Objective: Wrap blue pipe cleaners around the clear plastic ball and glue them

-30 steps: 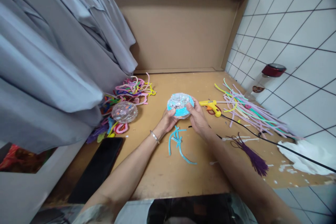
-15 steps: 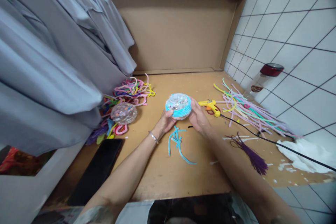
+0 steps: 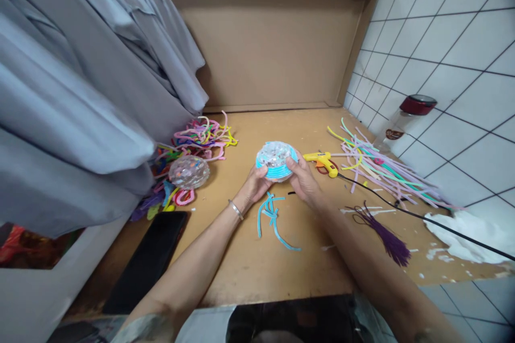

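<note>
Between my two hands, above the wooden table (image 3: 241,273), is a round clear bowl-like piece (image 3: 277,154) with bright blue pipe cleaner wound in rings about its side. My left hand (image 3: 254,185) grips its left edge, thumb at the front. On the right edge, my right hand (image 3: 301,177) is closed with its thumb over the blue rings. Below the hands lie several loose blue pipe cleaner pieces (image 3: 272,217). A yellow glue gun (image 3: 324,163) rests just right of my right hand. What the underside of the piece looks like is hidden.
At left sit a second clear round piece (image 3: 189,172), tangled colourful pipe cleaners (image 3: 205,136) and a black phone (image 3: 147,262). Straight pipe cleaners (image 3: 386,169), a purple tassel (image 3: 386,238), white tissue (image 3: 466,236) and a lidded jar (image 3: 402,123) are at right. A black cord (image 3: 442,224) crosses there.
The piece has shifted slightly right and turned a little. My right thumb has come over onto its near right side; my left hand keeps its grip.
</note>
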The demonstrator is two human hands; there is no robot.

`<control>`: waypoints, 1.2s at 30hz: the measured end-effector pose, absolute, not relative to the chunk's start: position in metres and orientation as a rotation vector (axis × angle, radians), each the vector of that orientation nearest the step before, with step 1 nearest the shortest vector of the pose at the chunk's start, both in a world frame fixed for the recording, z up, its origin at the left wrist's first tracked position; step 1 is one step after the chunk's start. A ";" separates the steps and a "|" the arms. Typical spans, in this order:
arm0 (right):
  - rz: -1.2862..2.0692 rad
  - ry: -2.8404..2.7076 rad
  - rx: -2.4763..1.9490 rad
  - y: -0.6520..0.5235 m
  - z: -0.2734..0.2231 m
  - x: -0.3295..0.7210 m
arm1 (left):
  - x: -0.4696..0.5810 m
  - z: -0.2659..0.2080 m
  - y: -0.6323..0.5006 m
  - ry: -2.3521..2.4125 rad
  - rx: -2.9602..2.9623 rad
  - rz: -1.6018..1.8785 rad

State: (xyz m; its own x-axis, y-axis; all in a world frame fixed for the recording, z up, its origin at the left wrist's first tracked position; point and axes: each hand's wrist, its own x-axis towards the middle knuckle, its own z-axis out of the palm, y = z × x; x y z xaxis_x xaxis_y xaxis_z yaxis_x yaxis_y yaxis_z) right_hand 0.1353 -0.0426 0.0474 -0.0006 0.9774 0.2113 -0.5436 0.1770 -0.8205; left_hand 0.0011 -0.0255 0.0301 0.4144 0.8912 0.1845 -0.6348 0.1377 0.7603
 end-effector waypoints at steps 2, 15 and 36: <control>1.296 -0.897 -0.605 -0.043 0.047 0.134 | 0.001 0.029 -0.025 0.356 0.878 1.154; 0.896 -1.035 -0.746 -0.041 0.039 0.129 | 0.013 0.025 -0.038 0.353 0.996 1.219; 0.979 -0.847 -0.732 -0.033 0.046 0.144 | 0.008 0.033 -0.035 0.350 1.005 1.156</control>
